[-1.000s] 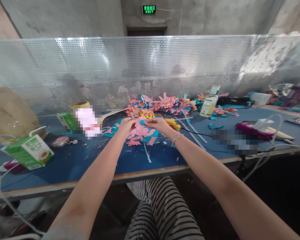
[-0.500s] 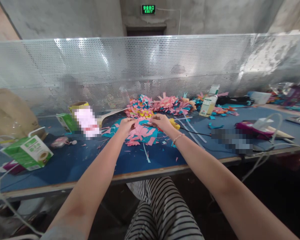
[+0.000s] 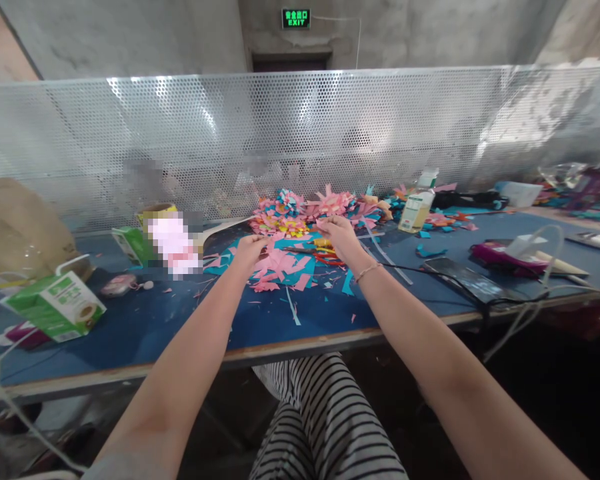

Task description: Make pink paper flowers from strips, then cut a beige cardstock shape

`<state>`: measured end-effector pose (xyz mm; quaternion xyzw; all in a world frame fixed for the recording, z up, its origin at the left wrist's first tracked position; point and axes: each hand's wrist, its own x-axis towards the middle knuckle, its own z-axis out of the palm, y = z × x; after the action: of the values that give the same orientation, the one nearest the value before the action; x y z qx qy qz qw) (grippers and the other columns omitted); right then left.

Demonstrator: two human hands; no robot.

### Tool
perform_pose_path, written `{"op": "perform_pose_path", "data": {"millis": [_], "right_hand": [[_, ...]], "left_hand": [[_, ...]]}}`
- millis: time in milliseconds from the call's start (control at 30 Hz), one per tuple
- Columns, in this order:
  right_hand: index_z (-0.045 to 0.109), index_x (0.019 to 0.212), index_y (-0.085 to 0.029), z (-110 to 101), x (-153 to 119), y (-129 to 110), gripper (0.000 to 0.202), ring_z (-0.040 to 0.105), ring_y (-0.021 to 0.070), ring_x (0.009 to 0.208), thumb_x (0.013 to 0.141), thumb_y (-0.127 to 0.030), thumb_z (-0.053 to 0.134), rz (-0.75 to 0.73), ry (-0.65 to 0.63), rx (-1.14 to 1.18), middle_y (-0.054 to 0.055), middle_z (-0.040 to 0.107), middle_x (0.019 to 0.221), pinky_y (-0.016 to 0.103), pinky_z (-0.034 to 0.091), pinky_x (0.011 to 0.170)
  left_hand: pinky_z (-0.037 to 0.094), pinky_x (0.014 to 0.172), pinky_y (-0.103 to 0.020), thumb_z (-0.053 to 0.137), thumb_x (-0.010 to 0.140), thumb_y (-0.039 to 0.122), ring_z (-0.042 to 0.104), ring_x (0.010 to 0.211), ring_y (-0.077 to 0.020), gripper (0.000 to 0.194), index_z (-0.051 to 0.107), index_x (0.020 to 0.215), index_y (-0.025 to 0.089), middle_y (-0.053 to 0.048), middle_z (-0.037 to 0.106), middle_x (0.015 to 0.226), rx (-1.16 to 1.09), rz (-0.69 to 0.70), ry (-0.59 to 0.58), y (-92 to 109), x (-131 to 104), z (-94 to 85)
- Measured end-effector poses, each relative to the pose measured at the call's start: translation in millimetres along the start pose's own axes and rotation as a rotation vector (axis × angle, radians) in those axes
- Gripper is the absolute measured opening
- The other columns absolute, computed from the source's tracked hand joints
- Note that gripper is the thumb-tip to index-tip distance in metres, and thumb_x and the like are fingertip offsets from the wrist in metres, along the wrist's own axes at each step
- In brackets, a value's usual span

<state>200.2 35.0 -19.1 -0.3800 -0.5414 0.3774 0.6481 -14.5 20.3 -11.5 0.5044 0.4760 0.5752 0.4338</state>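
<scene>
Pink paper scraps [image 3: 280, 267] lie on blue paper [image 3: 307, 275] at the middle of the blue table. My left hand [image 3: 253, 252] is closed at the left side of the scraps, its fingertips pinched on a pink piece. Farther right and a little higher, my right hand [image 3: 339, 233] pinches a small pink piece of paper [image 3: 321, 225]. Below that hand lie scissors with orange handles [image 3: 329, 256] and a yellow object [image 3: 321, 244]. Behind both hands is a heap of pink, blue and yellow paper fringes [image 3: 280, 217].
To the left are a green carton [image 3: 63, 303], a second green box [image 3: 130, 245], a tape roll [image 3: 161, 212] and a lit screen [image 3: 174, 241]. A bottle [image 3: 418, 203], phone [image 3: 467, 280], cables and purple pouch [image 3: 500, 259] lie right. A perforated metal screen [image 3: 300, 133] stands behind.
My right hand has moved right and slightly up, away from my left hand, with a pink piece. The scissors' orange handles now show. My left hand has barely moved.
</scene>
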Motion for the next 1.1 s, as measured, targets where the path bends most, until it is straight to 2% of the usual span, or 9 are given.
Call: {"op": "perform_pose_path", "data": {"millis": [133, 267, 333, 467, 567, 700, 800, 933, 1100], "right_hand": [[0.038, 0.063, -0.019, 2.4, -6.8, -7.3, 0.022, 0.049, 0.0068, 0.055, 0.063, -0.023, 0.061, 0.147, 0.013, 0.236, -0.006, 0.042, 0.058, 0.020, 0.043, 0.053], [0.042, 0.065, -0.020, 0.7, -8.8, -7.9, 0.021, 0.025, 0.0035, 0.042, 0.065, -0.025, 0.062, 0.152, -0.062, 0.147, -0.009, 0.030, 0.052, 0.016, 0.022, 0.038], [0.046, 0.069, -0.020, -0.9, -9.1, -7.4, 0.018, 0.024, 0.0038, 0.043, 0.066, -0.027, 0.062, 0.117, -0.101, 0.081, -0.008, 0.035, 0.055, 0.017, 0.021, 0.039], [0.052, 0.071, -0.019, -4.6, -7.6, -6.4, 0.020, 0.045, 0.0071, 0.062, 0.064, -0.033, 0.065, -0.019, -0.194, 0.026, -0.004, 0.051, 0.070, 0.020, 0.039, 0.056], [0.057, 0.071, -0.019, -7.1, -5.8, -4.1, 0.019, 0.053, 0.0134, 0.079, 0.064, -0.035, 0.065, -0.065, -0.254, -0.075, 0.000, 0.057, 0.078, 0.029, 0.043, 0.074], [0.065, 0.065, -0.020, -8.6, -8.0, -3.1, 0.007, 0.048, 0.0249, 0.108, 0.062, -0.025, 0.069, -0.206, -0.142, -0.528, 0.006, 0.060, 0.103, 0.045, 0.032, 0.095], [0.068, 0.064, -0.022, -8.8, -11.0, -6.3, 0.001, 0.039, 0.0302, 0.118, 0.064, -0.021, 0.067, -0.297, -0.030, -0.757, 0.005, 0.056, 0.116, 0.053, 0.019, 0.101], [0.067, 0.070, -0.019, -6.4, -9.6, -8.6, 0.010, 0.053, 0.0233, 0.098, 0.070, -0.021, 0.058, -0.376, -0.023, -0.685, 0.007, 0.063, 0.096, 0.044, 0.034, 0.094], [0.062, 0.069, -0.016, 6.2, -10.4, -2.4, 0.014, 0.055, 0.0150, 0.064, 0.066, -0.030, 0.059, -0.158, -0.144, -0.347, 0.002, 0.059, 0.066, 0.030, 0.045, 0.065]], "left_hand": [[0.041, 0.053, -0.024, 0.072, 0.051, 0.024, 0.046, 0.048, -0.0078, 0.017, 0.061, 0.060, 0.014, 0.003, 0.050, 0.050, 0.010, 0.010, 0.016, 1.4, -0.9, 0.2], [0.041, 0.053, -0.024, 0.071, 0.051, 0.023, 0.045, 0.048, -0.0074, 0.017, 0.060, 0.058, 0.014, 0.002, 0.051, 0.051, -0.001, 0.009, 0.016, 3.7, -2.7, 0.5], [0.041, 0.052, -0.024, 0.071, 0.050, 0.022, 0.045, 0.048, -0.0073, 0.017, 0.060, 0.058, 0.014, 0.002, 0.051, 0.052, -0.014, 0.010, 0.024, 5.1, -3.2, 0.2], [0.040, 0.052, -0.023, 0.072, 0.048, 0.023, 0.046, 0.048, -0.0071, 0.019, 0.059, 0.058, 0.013, 0.002, 0.051, 0.052, -0.044, 0.006, 0.034, 6.9, -2.4, -0.6], [0.040, 0.051, -0.023, 0.072, 0.047, 0.023, 0.044, 0.047, -0.0066, 0.020, 0.059, 0.059, 0.013, 0.003, 0.050, 0.051, -0.062, 0.002, 0.046, 7.5, -1.7, -1.1], [0.040, 0.051, -0.023, 0.073, 0.046, 0.023, 0.044, 0.047, -0.0063, 0.022, 0.061, 0.061, 0.013, 0.003, 0.051, 0.052, -0.063, 0.005, 0.030, 7.4, -2.0, -1.6], [0.040, 0.051, -0.023, 0.074, 0.047, 0.025, 0.045, 0.048, -0.0066, 0.023, 0.062, 0.062, 0.013, 0.003, 0.052, 0.053, -0.040, 0.010, 0.020, 7.1, -2.5, -1.9], [0.041, 0.052, -0.023, 0.075, 0.048, 0.026, 0.046, 0.048, -0.0071, 0.023, 0.062, 0.062, 0.014, 0.003, 0.052, 0.052, -0.003, 0.013, 0.013, 6.3, -3.3, -0.5], [0.041, 0.052, -0.022, 0.074, 0.050, 0.029, 0.049, 0.051, -0.0081, 0.022, 0.063, 0.063, 0.014, 0.002, 0.055, 0.055, 0.041, 0.032, -0.030, 2.5, -3.1, 3.9]]}}
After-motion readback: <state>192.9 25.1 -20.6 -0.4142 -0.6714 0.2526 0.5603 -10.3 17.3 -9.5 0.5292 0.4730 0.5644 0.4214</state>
